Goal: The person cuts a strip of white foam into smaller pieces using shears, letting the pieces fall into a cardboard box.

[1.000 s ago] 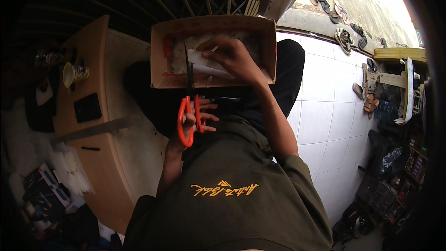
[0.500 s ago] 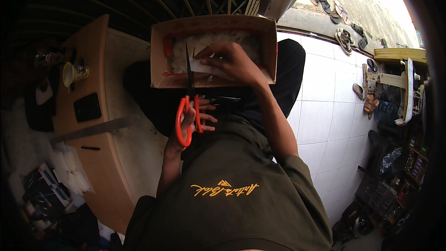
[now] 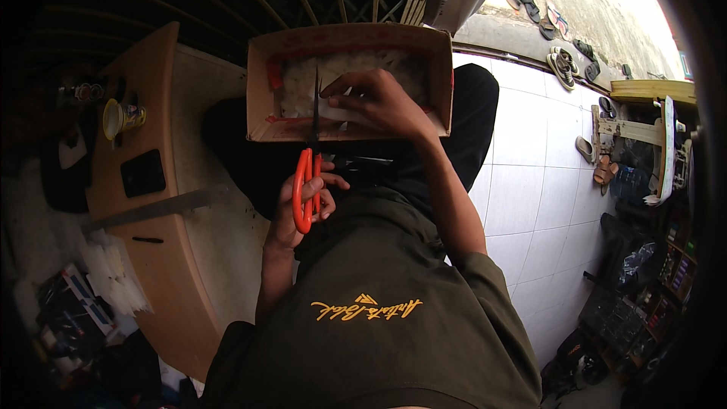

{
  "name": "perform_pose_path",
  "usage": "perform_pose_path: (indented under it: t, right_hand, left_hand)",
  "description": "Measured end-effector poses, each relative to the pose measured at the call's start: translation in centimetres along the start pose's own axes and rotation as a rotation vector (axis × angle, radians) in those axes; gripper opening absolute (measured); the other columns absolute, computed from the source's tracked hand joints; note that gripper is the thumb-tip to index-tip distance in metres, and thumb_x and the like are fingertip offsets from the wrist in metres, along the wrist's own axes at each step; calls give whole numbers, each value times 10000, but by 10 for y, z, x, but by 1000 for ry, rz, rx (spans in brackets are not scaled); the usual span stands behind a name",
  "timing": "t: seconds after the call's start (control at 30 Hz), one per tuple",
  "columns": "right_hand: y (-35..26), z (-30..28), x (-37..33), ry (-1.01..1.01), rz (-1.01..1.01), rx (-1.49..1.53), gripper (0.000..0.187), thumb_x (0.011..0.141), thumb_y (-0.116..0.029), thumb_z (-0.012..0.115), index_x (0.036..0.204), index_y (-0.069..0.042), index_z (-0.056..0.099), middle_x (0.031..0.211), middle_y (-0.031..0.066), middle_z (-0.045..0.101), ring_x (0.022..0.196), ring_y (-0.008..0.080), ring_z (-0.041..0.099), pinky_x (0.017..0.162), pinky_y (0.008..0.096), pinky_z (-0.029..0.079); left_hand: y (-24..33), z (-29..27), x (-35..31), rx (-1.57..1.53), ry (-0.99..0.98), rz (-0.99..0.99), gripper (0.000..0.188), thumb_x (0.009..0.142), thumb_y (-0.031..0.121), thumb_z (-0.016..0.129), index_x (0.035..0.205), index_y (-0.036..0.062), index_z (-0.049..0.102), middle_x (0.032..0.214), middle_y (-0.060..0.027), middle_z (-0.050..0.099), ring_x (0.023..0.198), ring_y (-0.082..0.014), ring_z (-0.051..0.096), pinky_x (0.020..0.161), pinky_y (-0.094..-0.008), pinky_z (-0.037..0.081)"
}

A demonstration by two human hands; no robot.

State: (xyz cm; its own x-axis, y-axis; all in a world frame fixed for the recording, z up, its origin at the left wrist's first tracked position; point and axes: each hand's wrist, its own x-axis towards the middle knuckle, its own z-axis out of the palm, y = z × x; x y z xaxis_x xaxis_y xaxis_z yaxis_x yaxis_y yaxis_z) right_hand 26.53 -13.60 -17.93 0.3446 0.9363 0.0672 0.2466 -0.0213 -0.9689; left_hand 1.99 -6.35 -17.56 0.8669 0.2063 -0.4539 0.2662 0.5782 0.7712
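My left hand [image 3: 286, 216] is closed around the handles of a pair of scissors [image 3: 303, 197] with orange-red grips and dark blades. The blades point away from me, over the near wall of an open cardboard box [image 3: 261, 60], with their tips only slightly apart. Above the box, my right hand [image 3: 382, 102] pinches a white piece [image 3: 333, 111] of thin sheet, perhaps paper or plastic, right beside the blades. Part of that piece is hidden by the fingers. Many small whitish scraps [image 3: 363, 63] lie inside the box, which sits between my legs.
At left, a wooden cabinet [image 3: 170, 257] bears a black phone [image 3: 143, 174], a yellow-and-white cup [image 3: 113, 121] and a dark pen [image 3: 148, 240]. White sheets [image 3: 113, 280] stand by its edge. Metal bars rise beyond the box. Footwear lies on and beyond the tiled floor [image 3: 519, 182].
The scissors' blades have come closer together, and their handles have closed in my left hand. The scissors have shifted slightly right and away from me. My right hand stays nearly in place.
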Motion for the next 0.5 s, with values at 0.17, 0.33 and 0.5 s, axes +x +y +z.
perform_pose_path:
  t: [0.17, 0.33, 0.5]
  right_hand:
    - [-4, 1, -1, 42, 26, 13, 181, 857, -118, 679, 988, 2, 711, 941, 147, 722, 905, 275, 698, 814, 359, 521]
    - [1, 0, -2, 35, 37, 20, 182, 844, -116, 687, 976, 6, 712, 925, 150, 721, 908, 272, 696, 814, 352, 516]
    - [-1, 0, -2, 33, 43, 6, 197, 835, -130, 691, 977, 5, 715, 920, 150, 721, 879, 264, 695, 802, 356, 513]
  left_hand:
    - [-9, -1, 3, -158, -131, 70, 970, 820, 774, 479, 1367, -21, 379, 1193, -252, 576, 738, -180, 625, 587, -244, 503]
    - [-8, 6, 2, -161, -132, 80, 1145, 707, 894, 421, 1396, -18, 346, 1254, -248, 542, 862, -231, 654, 695, -337, 582]
    - [-2, 12, 3, -235, -39, 19, 843, 859, 723, 507, 1268, -12, 446, 1060, -219, 619, 762, -218, 674, 596, -321, 588]
